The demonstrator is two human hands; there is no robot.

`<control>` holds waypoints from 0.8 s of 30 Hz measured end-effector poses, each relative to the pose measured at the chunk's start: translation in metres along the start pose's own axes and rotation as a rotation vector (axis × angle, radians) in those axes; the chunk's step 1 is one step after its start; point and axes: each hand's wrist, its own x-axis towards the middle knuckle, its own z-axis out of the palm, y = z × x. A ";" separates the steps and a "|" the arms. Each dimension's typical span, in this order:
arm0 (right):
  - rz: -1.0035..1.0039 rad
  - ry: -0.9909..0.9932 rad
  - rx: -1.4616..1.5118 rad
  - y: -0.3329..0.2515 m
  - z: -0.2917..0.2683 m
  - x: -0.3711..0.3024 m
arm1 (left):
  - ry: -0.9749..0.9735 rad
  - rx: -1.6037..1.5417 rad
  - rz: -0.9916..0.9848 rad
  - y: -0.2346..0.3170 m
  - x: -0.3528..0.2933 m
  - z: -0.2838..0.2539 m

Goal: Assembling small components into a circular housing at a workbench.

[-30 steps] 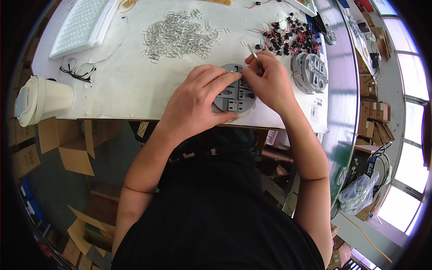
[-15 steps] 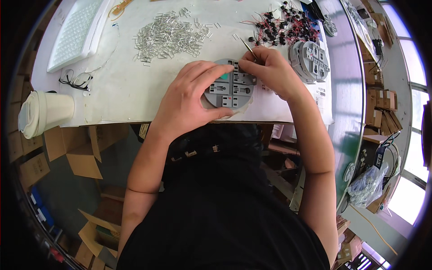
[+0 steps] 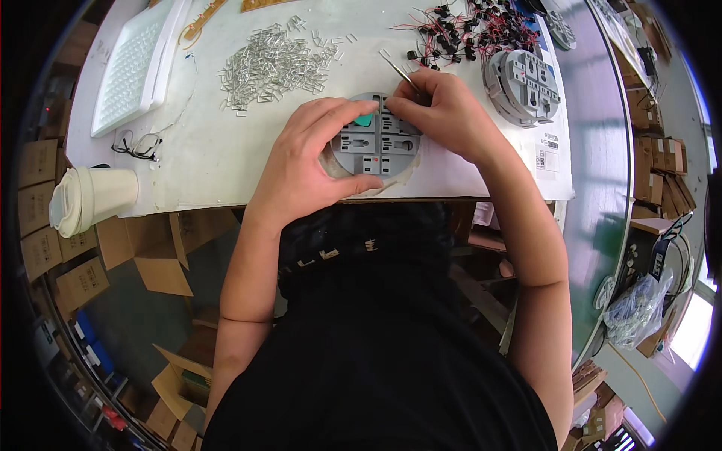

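A round grey plastic plate (image 3: 376,144) with raised blocks and slots lies near the table's front edge. My left hand (image 3: 312,154) grips it from the left, with the thumb at its near edge and the fingers reaching across the far part. Beside those fingers a green spot (image 3: 364,120) shows on the plate. At the plate's far right, my right hand (image 3: 444,109) is closed around a slender metal tool (image 3: 398,71), whose exposed end points away to the far left. The right fingertips touch the plate's far edge and hide what is under them.
Beyond the plate lies a heap of small U-shaped metal pins (image 3: 278,64). Black parts with red wires (image 3: 470,34) are piled at the far right, above stacked grey plates (image 3: 523,86). To the left are a white tray (image 3: 135,71), glasses (image 3: 137,145) and a pale cup (image 3: 94,197).
The whole view has shifted a little. Both hands keep nearly the same hold, at the plate and on the tool.
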 end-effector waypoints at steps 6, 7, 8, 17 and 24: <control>0.041 0.032 0.006 -0.009 -0.006 -0.003 | -0.024 -0.007 -0.012 0.005 0.005 0.003; 0.013 0.039 -0.043 -0.011 -0.007 -0.004 | -0.023 -0.005 -0.011 0.006 0.006 0.003; -0.015 0.047 -0.094 -0.013 -0.007 -0.005 | -0.024 -0.005 -0.009 0.007 0.007 0.003; 0.221 -0.037 0.377 -0.010 -0.025 -0.006 | 0.133 0.007 0.068 0.000 0.014 0.004; 0.162 0.011 0.388 0.002 -0.028 -0.002 | 0.041 -0.007 -0.132 0.027 0.053 -0.002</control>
